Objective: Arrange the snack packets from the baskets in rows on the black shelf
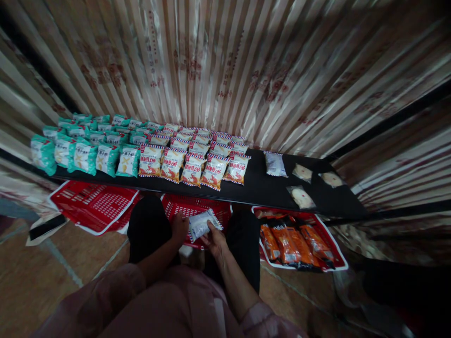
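While hands (215,240) hold a packet (201,224), basket (197,203) half-hidden, seemingly plastic

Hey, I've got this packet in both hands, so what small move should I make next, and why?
Probably lift the packet onto the table, just right of the shrimp packets: your left hand and right hand already grip it, its striped edge resembles theirs, and there's room before the lone packet.
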`<state>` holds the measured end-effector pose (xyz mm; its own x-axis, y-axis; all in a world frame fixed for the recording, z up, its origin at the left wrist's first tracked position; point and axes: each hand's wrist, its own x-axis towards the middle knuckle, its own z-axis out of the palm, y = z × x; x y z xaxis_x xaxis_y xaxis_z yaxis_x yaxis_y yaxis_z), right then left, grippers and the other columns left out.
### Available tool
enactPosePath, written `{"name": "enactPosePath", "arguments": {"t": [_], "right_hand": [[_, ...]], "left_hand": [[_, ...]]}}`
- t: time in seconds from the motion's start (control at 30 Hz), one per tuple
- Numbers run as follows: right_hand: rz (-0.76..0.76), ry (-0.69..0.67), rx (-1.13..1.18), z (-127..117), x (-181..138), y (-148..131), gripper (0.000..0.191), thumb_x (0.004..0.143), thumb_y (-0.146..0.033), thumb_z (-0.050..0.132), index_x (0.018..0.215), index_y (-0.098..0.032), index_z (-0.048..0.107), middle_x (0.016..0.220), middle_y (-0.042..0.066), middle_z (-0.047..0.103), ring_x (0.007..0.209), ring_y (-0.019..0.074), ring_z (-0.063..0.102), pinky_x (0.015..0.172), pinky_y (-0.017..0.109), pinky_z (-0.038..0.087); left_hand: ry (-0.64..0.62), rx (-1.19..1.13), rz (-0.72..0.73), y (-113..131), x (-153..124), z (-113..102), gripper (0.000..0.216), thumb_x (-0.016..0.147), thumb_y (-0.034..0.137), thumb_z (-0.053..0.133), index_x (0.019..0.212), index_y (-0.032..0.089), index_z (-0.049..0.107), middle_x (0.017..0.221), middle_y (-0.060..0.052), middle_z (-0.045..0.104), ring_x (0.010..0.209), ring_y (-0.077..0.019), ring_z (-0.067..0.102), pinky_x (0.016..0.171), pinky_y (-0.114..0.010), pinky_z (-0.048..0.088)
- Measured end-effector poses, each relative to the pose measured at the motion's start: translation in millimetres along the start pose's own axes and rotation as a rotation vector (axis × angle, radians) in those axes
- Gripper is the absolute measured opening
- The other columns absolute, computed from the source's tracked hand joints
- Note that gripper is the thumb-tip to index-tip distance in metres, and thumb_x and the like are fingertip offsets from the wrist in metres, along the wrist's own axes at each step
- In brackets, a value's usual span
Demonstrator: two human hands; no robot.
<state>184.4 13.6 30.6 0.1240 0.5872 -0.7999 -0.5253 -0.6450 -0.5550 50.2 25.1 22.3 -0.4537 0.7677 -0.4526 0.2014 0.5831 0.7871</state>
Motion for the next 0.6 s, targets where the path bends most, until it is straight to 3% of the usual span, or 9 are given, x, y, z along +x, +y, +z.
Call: {"name": "enactPosePath", "arguments": {"t": [0.1, 0.2, 0.3, 0.37, 0.47, 0.6], "right_hand": [[0.003, 0.009, -0.009, 0.0, 2.9, 0.0, 0.028, 0.066, -0.030, 0.077, 0.083, -0.018, 0.058, 0.064, -0.002, 0.067, 0.058, 0.0140, 0.065, 0.060, 0.029, 0.058], [0.017, 0.033, -0.009, 2.2, 4.8, -2.0, 0.023, 0.070, -0.024, 0.075, 0.084, -0.018, 0.058, 0.062, -0.002, 0.066, 0.058, 0.0136, 0.065, 0.061, 0.029, 0.059], [0.028, 0.051, -0.021, 5.1, 6.2, -4.8, 0.019, 0.072, -0.022, 0.072, 0.083, -0.018, 0.058, 0.060, -0.003, 0.066, 0.057, 0.0137, 0.065, 0.061, 0.030, 0.059], [0.029, 0.062, -0.034, 6.5, 7.1, -6.4, 0.017, 0.073, -0.022, 0.072, 0.083, -0.018, 0.058, 0.058, -0.003, 0.065, 0.057, 0.0139, 0.065, 0.061, 0.030, 0.059], [0.026, 0.084, -0.047, 7.1, 8.1, -8.3, 0.017, 0.073, -0.023, 0.072, 0.081, -0.018, 0.059, 0.057, -0.003, 0.064, 0.059, 0.0142, 0.065, 0.061, 0.029, 0.059], [0.030, 0.095, -0.057, 5.3, 8.1, -10.6, 0.017, 0.073, -0.024, 0.072, 0.082, -0.018, 0.059, 0.059, -0.002, 0.065, 0.063, 0.0161, 0.067, 0.062, 0.031, 0.059]], "left_hand": [[0.003, 0.070, 0.103, -0.6, -3.1, -4.1, 0.030, 0.078, 0.011, 0.047, 0.106, 0.010, 0.059, 0.121, -0.015, 0.059, 0.118, -0.0234, 0.051, 0.102, -0.032, 0.035], [-0.052, 0.223, 0.344, -4.2, -6.4, -7.6, 0.039, 0.080, 0.007, 0.040, 0.115, 0.009, 0.058, 0.129, -0.014, 0.055, 0.125, -0.0214, 0.044, 0.110, -0.034, 0.027], [-0.183, 0.435, 0.675, -9.9, -7.4, -12.2, 0.043, 0.081, 0.006, 0.035, 0.119, 0.008, 0.057, 0.130, -0.014, 0.055, 0.128, -0.0218, 0.041, 0.111, -0.039, 0.027], [-0.293, 0.509, 0.814, -13.2, -7.1, -16.1, 0.044, 0.080, 0.008, 0.039, 0.121, 0.010, 0.057, 0.131, -0.013, 0.054, 0.130, -0.0228, 0.039, 0.110, -0.042, 0.029], [-0.402, 0.562, 0.947, -16.2, -6.9, -22.5, 0.049, 0.078, 0.008, 0.041, 0.125, 0.012, 0.053, 0.135, -0.012, 0.051, 0.133, -0.0235, 0.035, 0.109, -0.044, 0.032], [-0.458, 0.607, 1.083, -18.4, -8.8, -29.9, 0.060, 0.072, 0.006, 0.042, 0.132, 0.012, 0.046, 0.140, -0.013, 0.045, 0.135, -0.0254, 0.032, 0.108, -0.048, 0.032]]}}
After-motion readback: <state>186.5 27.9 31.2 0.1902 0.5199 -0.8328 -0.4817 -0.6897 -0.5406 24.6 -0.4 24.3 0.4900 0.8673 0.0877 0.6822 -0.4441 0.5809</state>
